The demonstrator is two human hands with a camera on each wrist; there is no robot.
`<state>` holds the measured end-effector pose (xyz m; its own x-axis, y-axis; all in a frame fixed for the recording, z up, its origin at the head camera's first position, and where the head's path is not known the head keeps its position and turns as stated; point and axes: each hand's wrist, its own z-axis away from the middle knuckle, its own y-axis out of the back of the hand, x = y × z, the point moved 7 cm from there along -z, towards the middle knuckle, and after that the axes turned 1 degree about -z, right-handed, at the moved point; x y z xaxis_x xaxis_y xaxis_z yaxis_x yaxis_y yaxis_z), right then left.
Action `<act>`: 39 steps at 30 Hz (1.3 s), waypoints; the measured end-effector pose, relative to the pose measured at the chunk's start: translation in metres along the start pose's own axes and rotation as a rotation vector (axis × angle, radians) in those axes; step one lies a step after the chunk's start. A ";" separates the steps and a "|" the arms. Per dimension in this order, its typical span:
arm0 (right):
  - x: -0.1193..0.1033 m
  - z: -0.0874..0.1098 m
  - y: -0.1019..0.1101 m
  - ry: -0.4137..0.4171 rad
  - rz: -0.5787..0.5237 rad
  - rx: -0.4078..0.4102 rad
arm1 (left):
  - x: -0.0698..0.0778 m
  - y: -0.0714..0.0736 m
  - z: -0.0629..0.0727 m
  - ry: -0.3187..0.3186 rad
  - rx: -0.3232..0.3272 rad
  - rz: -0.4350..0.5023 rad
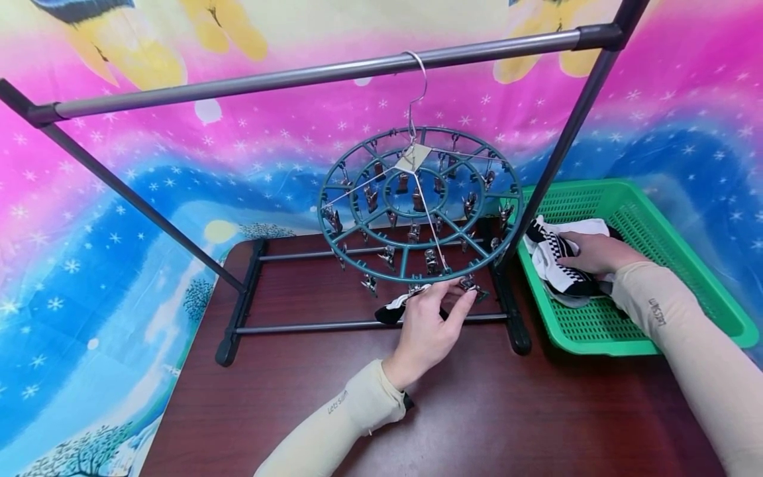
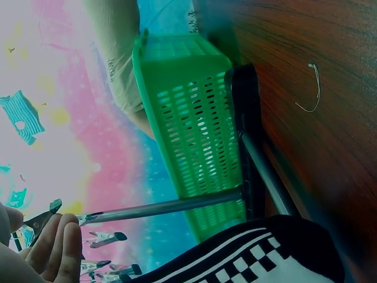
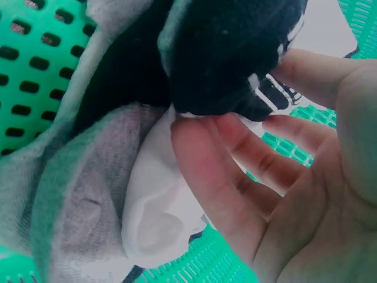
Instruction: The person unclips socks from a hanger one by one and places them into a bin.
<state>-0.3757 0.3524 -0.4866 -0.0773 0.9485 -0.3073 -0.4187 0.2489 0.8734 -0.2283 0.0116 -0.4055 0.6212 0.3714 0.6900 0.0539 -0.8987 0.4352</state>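
At the near rim of a round green clip hanger [image 1: 405, 255], my left hand [image 1: 426, 331] pinches a metal clip [image 2: 42, 223] between thumb and fingers. A black-and-white sock [image 1: 392, 310] hangs just behind this hand; its checkered side [image 2: 253, 259] fills the bottom of the left wrist view. Over in the green basket [image 1: 709, 285], my right hand [image 1: 599, 254] grips a black-and-white checkered sock [image 1: 557, 255] on the pile. The right wrist view has the thumb above the sock's black part [image 3: 230, 53] and fingers underneath. Grey and white socks [image 3: 88, 194] lie beside it.
The hanger hooks over the top bar [image 1: 298, 74] of a metal rack standing on a dark red table [image 1: 477, 411]. A rack post [image 1: 566, 139] rises between hanger and basket. Several other clips dangle from the rings. A patterned cloth [image 1: 119, 218] hangs behind.
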 end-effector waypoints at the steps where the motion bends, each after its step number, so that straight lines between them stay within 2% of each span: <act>1: 0.000 0.000 0.000 0.003 0.003 0.000 | 0.001 0.000 0.001 0.001 -0.006 0.006; 7: -0.002 0.004 0.005 0.021 -0.003 -0.003 | 0.010 0.000 0.008 -0.019 -0.065 -0.004; 10: -0.005 0.009 0.009 0.041 -0.034 0.001 | 0.020 0.003 0.014 -0.070 -0.056 -0.077; 11: -0.006 0.010 0.011 0.045 -0.041 0.004 | 0.024 0.006 0.016 -0.106 -0.040 -0.112; 13: -0.007 0.013 0.015 0.048 -0.035 0.013 | 0.036 0.013 0.020 -0.217 0.033 -0.184; 15: -0.010 0.017 0.020 0.063 0.001 0.032 | 0.049 0.027 0.023 -0.380 0.147 -0.241; 18: -0.018 0.022 0.027 0.087 0.040 0.056 | 0.066 0.058 0.023 -0.632 0.362 -0.335; 20: -0.025 0.027 0.030 0.110 0.047 0.075 | 0.068 0.083 0.019 -0.717 0.483 -0.391; 22: -0.032 0.032 0.034 0.127 0.046 0.088 | 0.062 0.106 0.011 -0.707 0.526 -0.433; 23: -0.036 0.034 0.035 0.132 0.049 0.098 | 0.056 0.117 0.006 -0.674 0.513 -0.456; 25: -0.043 0.039 0.038 0.144 0.062 0.123 | 0.043 0.135 -0.005 -0.588 0.448 -0.480; 28: -0.056 0.047 0.038 0.173 0.066 0.164 | 0.023 0.150 -0.014 -0.474 0.303 -0.519; 30: -0.066 0.054 0.039 0.207 0.056 0.200 | 0.015 0.154 -0.016 -0.444 0.230 -0.541; 32: -0.079 0.062 0.039 0.253 0.048 0.239 | 0.011 0.155 -0.016 -0.448 0.192 -0.553; 39: -0.121 0.094 0.037 0.405 -0.034 0.372 | 0.013 0.149 -0.011 -0.515 0.171 -0.534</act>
<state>-0.2969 0.2653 -0.3816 -0.4421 0.8054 -0.3948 -0.0848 0.4007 0.9123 -0.2202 -0.1150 -0.3252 0.7607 0.6481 0.0357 0.5441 -0.6666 0.5095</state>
